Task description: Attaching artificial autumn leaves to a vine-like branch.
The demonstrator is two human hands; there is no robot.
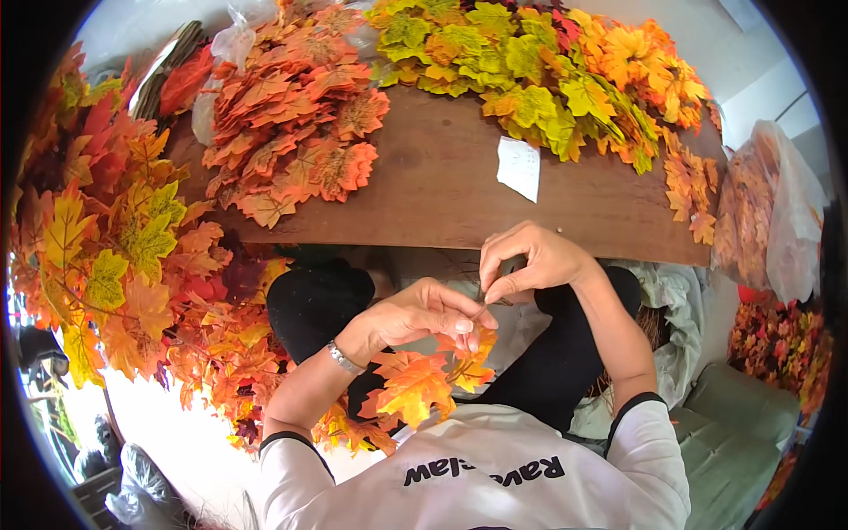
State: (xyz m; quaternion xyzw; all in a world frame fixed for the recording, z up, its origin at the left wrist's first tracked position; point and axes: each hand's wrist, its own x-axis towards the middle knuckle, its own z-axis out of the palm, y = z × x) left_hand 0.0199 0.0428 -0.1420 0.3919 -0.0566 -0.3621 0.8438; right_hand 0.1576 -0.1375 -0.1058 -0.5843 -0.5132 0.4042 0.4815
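My left hand [413, 314], with a metal band on its wrist, pinches the thin stem of an artificial maple-leaf spray above my lap. The spray's orange and yellow leaves [415, 386] hang below that hand, toward my white shirt. My right hand [541, 259] is just beyond and to the right, its thumb and forefinger closed near the upper end of the stem. Whatever lies between those right fingertips is too small to make out. Both hands are just in front of the near edge of a brown wooden table [442, 194].
On the table lie stacks of red-orange leaves [300, 115], yellow-green leaves [521, 71] and a white paper slip [518, 168]. Finished-looking leaf garlands [132, 238] crowd my left side. A clear plastic bag [768, 208] hangs at the table's right end, above a grey-green seat [738, 424].
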